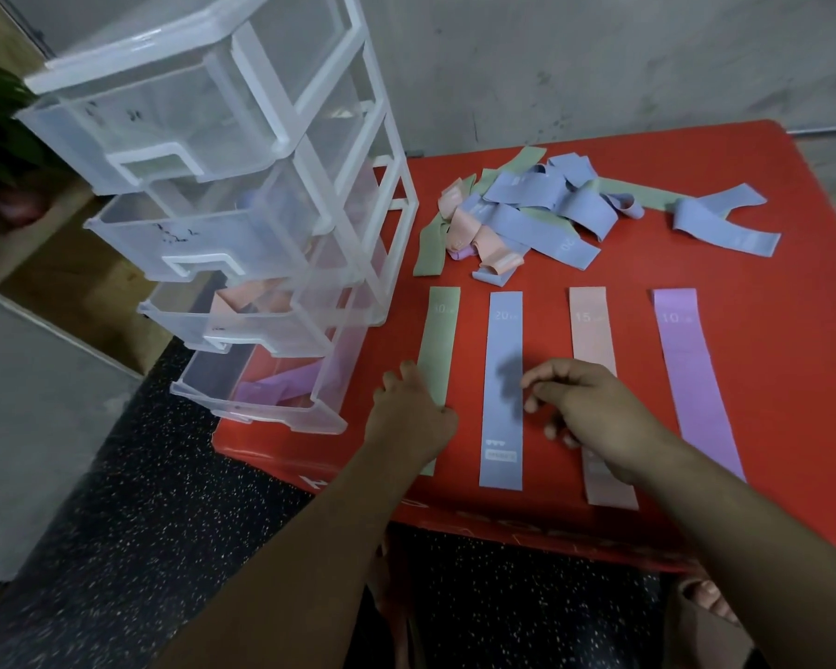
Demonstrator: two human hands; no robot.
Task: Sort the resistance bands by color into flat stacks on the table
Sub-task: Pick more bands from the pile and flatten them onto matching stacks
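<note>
Four bands lie flat in a row across the middle of the frame on the red table point(802, 359). Left to right: green band point(438, 340), blue band point(503, 359), pink band point(592, 330), purple band point(684, 350). Each one starts a stack. At upper middle a mixed pile point(527, 212) of bands waits, w/ a lone blue band point(725, 226) at upper right. A clear drawer unit point(242, 195) stands at upper left; pink and purple bands show in its low drawers.

The left hand point(409, 412) sits on the low end of the green band, fingers bent at the band's left edge. Can't tell if they pinch it or just press. The right hand point(599, 412) is over the low part of the pink band, fingers loose and a bit curled, holding nothing.

The step looks like making the green band lie straight. To do it well: press flat, slide along it, keep it apart from the blue band beside it. Next, prob. take one band at a time from the pile, match the color, and lay it on top w/ edges even.
</note>
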